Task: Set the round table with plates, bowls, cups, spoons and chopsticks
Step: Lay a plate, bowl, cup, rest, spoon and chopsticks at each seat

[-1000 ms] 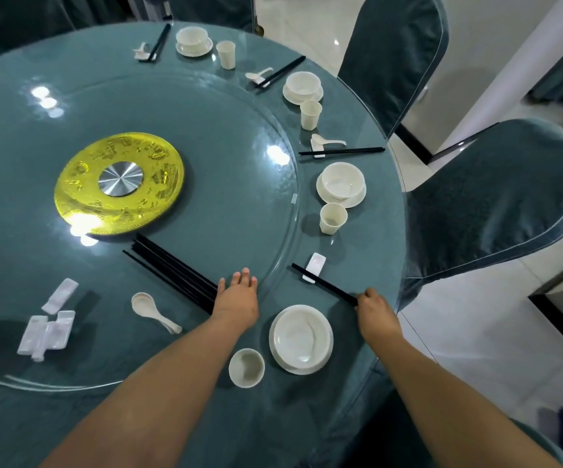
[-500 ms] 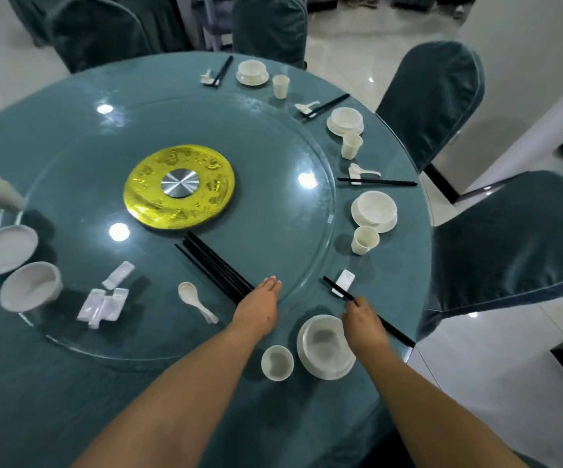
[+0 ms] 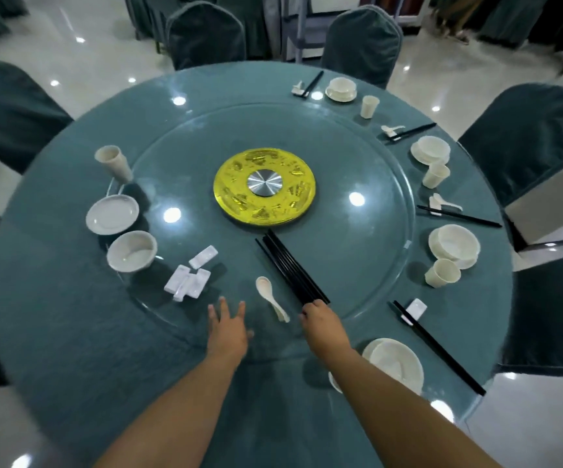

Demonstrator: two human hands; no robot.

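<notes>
Both hands reach over the near edge of the glass turntable [image 3: 367, 163] on the round table [image 3: 54, 315]. Spread flat with its fingers straight, the left hand [image 3: 227, 327] holds nothing and lies on the glass just near the cluster of white chopstick rests [image 3: 190, 276]. At the near end of the bundle of black chopsticks [image 3: 290, 270] is the right hand [image 3: 320, 320], fingers curled at the tips of the sticks; whether it actually grips them cannot be told. Between the two hands lies a white spoon [image 3: 271, 297]. On the near right, a plate with a bowl [image 3: 394, 364] sits beside a laid pair of chopsticks [image 3: 442, 349] on a rest [image 3: 415, 310]. Along the right and far rim stand four more settings with bowls, cups, spoons and chopsticks. On the left of the turntable are a stack of cups [image 3: 114, 165], a stack of plates [image 3: 113, 214] and a stack of bowls [image 3: 131, 251]. A gold disc [image 3: 239, 197] marks the centre. Covered chairs [image 3: 526, 136] ring the table.
</notes>
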